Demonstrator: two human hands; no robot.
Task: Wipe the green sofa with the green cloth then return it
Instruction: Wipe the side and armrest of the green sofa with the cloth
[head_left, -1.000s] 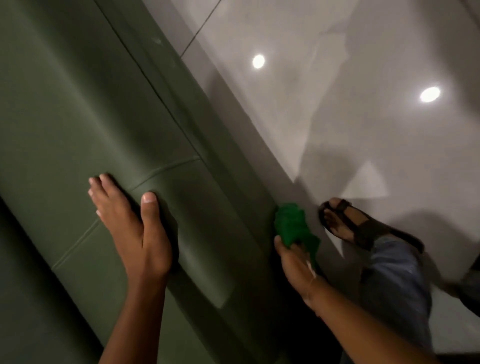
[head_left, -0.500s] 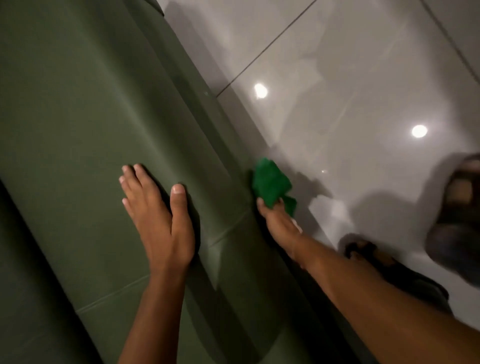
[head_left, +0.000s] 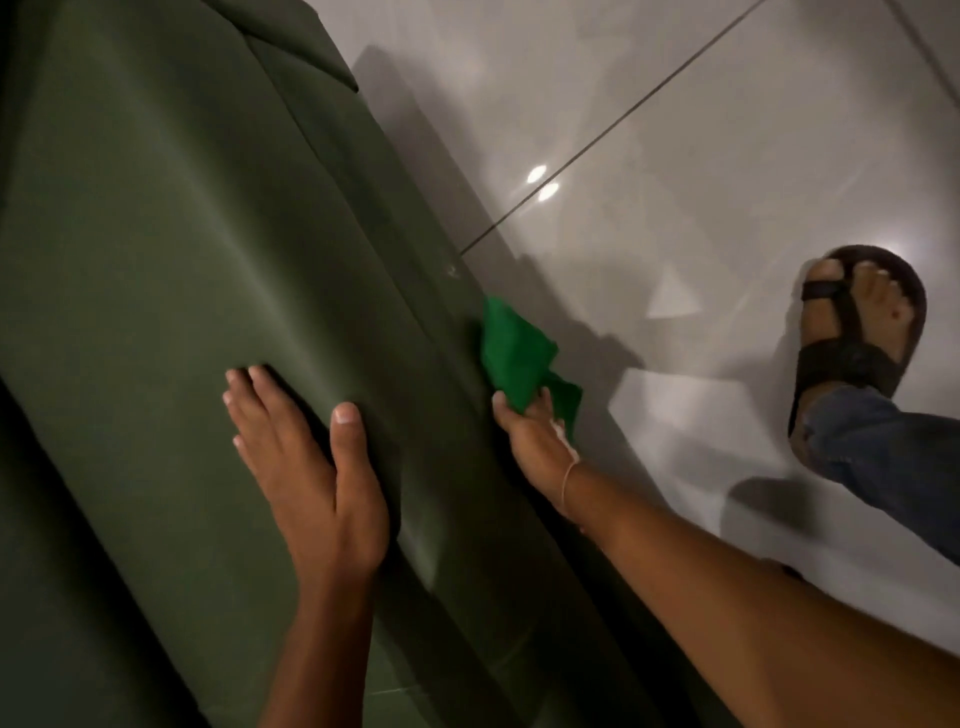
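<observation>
The dark green sofa (head_left: 171, 249) fills the left half of the head view, its rounded top edge running from the upper middle down to the lower right. My left hand (head_left: 306, 457) lies flat on the sofa's top with the fingers spread and holds nothing. My right hand (head_left: 530, 431) is lower on the sofa's outer side, near the floor, shut on the bright green cloth (head_left: 514, 353). The bunched cloth presses against the sofa's side panel, and a loose corner hangs to the right of my fingers.
Glossy grey floor tiles (head_left: 701, 156) with light reflections spread across the right. My foot in a dark sandal (head_left: 857, 332) and a blue jeans leg (head_left: 893, 452) stand at the right, a step away from the sofa. The sofa's far corner (head_left: 332, 67) shows at the top.
My right hand has slid the cloth along the sofa's lower side toward the far corner. My left hand has shifted along the top the same way. My sandalled foot has stepped forward.
</observation>
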